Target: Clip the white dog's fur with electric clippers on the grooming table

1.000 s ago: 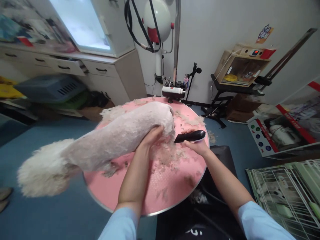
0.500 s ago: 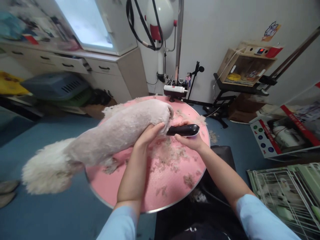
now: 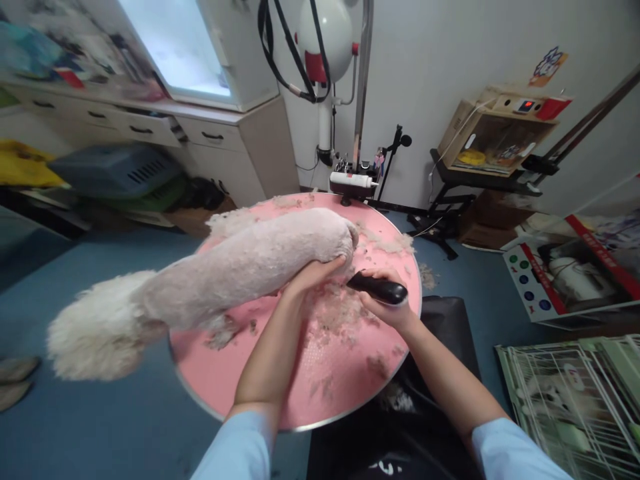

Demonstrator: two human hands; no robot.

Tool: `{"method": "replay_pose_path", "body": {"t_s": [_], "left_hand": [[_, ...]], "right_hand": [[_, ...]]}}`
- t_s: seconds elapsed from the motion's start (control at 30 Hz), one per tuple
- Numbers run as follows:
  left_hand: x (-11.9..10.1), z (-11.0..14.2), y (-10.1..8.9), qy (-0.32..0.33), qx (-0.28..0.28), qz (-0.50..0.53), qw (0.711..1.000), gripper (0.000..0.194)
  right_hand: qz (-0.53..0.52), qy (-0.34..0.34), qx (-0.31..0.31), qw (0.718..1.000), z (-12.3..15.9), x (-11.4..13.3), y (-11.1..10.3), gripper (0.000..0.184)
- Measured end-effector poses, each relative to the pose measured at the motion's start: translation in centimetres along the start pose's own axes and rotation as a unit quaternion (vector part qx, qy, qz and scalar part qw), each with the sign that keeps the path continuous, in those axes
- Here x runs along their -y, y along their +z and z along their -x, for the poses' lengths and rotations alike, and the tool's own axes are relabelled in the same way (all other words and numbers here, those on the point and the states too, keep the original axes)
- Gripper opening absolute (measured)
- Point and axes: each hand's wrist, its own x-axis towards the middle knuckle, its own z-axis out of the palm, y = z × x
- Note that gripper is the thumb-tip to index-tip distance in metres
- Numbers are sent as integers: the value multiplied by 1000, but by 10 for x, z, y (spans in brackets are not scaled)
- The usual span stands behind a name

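So the right hand (image 3: 390, 305) is wrapping its fingers around the black clipper (image 3: 379, 288), which is sitting right of center, tip pointing up-left at the dog's (image 3: 250, 260) rear end. The left hand (image 3: 316, 275) is resting against the dog's hindquarter with the thumb stretching along it; its other fingers are mostly hiding, so I can't tell if they're gripping. The dog is stretching across the round pink table (image 3: 300, 393), fluffy head hanging past the edge at lower left, and loose hair (image 3: 340, 313) is lying all around.

Container-wise, at top center a dark holder (image 3: 350, 191) is carrying a white bottle (image 3: 353, 181) lying on its side, with scissors (image 3: 341, 164) poking up behind. Upper right, a wooden box (image 3: 456, 130) is holding something yellow (image 3: 471, 157) behind its clear front. Below that, at the right edge, a printed box (image 3: 525, 277) is housing a white appliance (image 3: 575, 277). Lower right, a white wire cage (image 3: 513, 383) is holding a white furry animal (image 3: 550, 397), pretty blurry through the bars. Upper left, one drawer (image 3: 145, 127) is hanging partly open above a blue-gray carrier (image 3: 110, 167); can't tell what's inside either.
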Motion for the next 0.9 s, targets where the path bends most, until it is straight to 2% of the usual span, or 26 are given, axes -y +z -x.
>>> {"method": "replay_pose_path", "body": {"t_s": [0.07,0.13,0.23,0.4,0.6,0.67,0.8,0.9], "left_hand": [[-1,5,6,-45,-37,-59,997,23],[-3,9,11,-92,-72,-110,987,28],[-8,12,17,-126,-77,-124,981,35],[-15,12,16,-101,-68,-152,981,33],[-4,7,9,-100,-40,-144,984,36],[-1,6,7,-94,-34,-138,985,37],[0,5,7,-91,-47,-146,984,39],[0,3,6,-73,-51,-157,984,35]], "right_hand": [[-5,-42,1,999,2,-1,1,42],[14,-65,37,997,1,-4,4,46],[44,-73,69,994,4,-13,4,41],[33,-77,48,995,12,-18,-6,43],[19,-36,64,997,10,-17,-12,40],[6,-30,53,998,12,-16,-12,38],[0,-40,61,997,15,-16,-11,41],[6,-15,78,997,15,-17,-12,41]]}}
